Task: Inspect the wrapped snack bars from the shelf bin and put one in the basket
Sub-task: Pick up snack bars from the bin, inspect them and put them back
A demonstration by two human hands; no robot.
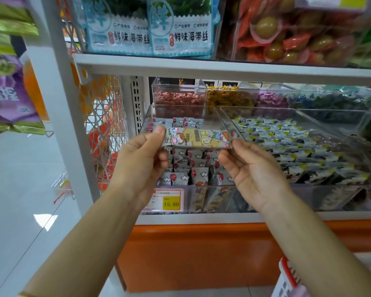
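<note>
Now snack bar spans between left hand and right hand

Both bare forearms reach up and forward from the lower corners, converging mid-frame, wrists roughly level. Thumb side of the left hand faces the camera, thumb pressed on top of the left end of a bar, fingers curled under it. Palm of the right hand is turned toward the camera, thumb and forefinger pinching the bar's right end, other fingers loosely curled; the hands are apart, not touching.
</note>
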